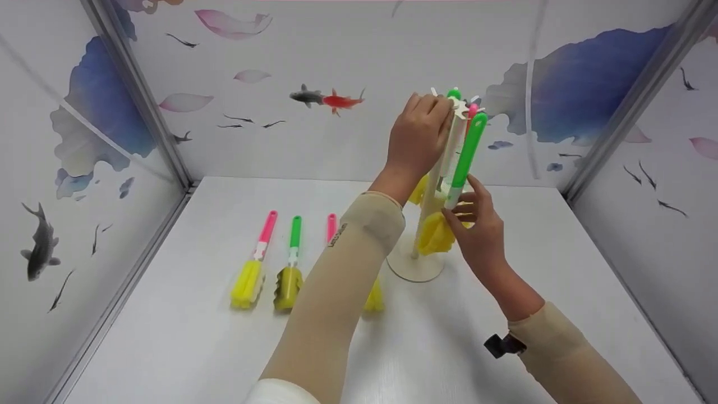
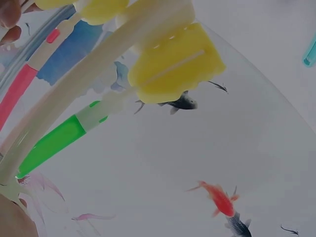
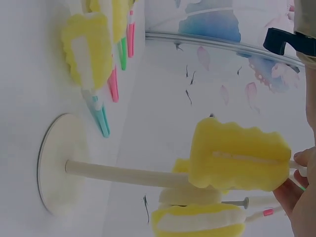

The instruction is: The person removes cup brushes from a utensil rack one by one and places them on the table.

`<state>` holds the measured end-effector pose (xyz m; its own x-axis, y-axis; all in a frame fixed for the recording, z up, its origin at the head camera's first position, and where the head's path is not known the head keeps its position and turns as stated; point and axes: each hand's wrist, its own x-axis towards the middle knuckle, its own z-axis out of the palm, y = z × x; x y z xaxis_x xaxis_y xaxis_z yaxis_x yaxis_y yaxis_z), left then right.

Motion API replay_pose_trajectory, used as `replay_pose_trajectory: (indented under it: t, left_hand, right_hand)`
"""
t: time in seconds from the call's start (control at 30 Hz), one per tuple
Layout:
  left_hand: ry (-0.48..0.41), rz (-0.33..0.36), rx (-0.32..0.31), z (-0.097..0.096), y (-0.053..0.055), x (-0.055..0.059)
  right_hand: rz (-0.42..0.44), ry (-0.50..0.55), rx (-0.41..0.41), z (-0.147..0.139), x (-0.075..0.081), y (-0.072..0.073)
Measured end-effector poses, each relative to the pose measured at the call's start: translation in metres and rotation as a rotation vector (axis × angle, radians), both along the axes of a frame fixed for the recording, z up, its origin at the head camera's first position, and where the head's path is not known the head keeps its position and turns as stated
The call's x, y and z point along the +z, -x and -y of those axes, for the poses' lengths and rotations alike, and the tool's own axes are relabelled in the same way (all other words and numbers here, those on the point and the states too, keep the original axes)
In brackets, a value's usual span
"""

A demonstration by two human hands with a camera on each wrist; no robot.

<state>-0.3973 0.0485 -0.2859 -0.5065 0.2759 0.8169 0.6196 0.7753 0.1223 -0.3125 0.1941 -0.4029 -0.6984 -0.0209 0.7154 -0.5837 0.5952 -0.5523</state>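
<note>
Looks maybe halfway: left hand [image 1: 419,132] grips the top of the rack [image 1: 415,272], right hand [image 1: 479,224] pinches a green-handled brush [image 1: 468,154] at its side, other brushes [image 2: 54,145] already hang there, and several loose ones [image 1: 294,233] lie on the bench [image 1: 185,336].

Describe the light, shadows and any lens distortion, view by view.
Head view: fairly even light, with soft-edged shadows on the white tabletop; left wrist view: dim and greyish overall, though the green brush handle shows vividly; right wrist view: the metal rail looks bowed, probably lens distortion.
</note>
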Motion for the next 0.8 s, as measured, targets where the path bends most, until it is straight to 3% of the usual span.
replay_pose_trajectory:
  t: [0.23, 0.37, 0.6, 0.8]
  left_hand:
    - [0.02, -0.01, 0.053, -0.002, -0.002, 0.0]
    - [0.013, -0.025, 0.065, -0.003, -0.001, -0.001]
    - [-0.014, -0.084, 0.065, -0.003, 0.001, -0.005]
    - [-0.007, -0.086, 0.083, -0.005, 0.001, -0.004]
  right_hand:
    - [-0.045, -0.042, -0.023, -0.019, -0.001, -0.007]
    - [-0.025, -0.068, -0.051, -0.031, -0.003, -0.01]
    - [0.165, -0.095, -0.111, -0.05, -0.006, -0.012]
    - [0.314, -0.127, -0.147, -0.059, -0.008, -0.009]
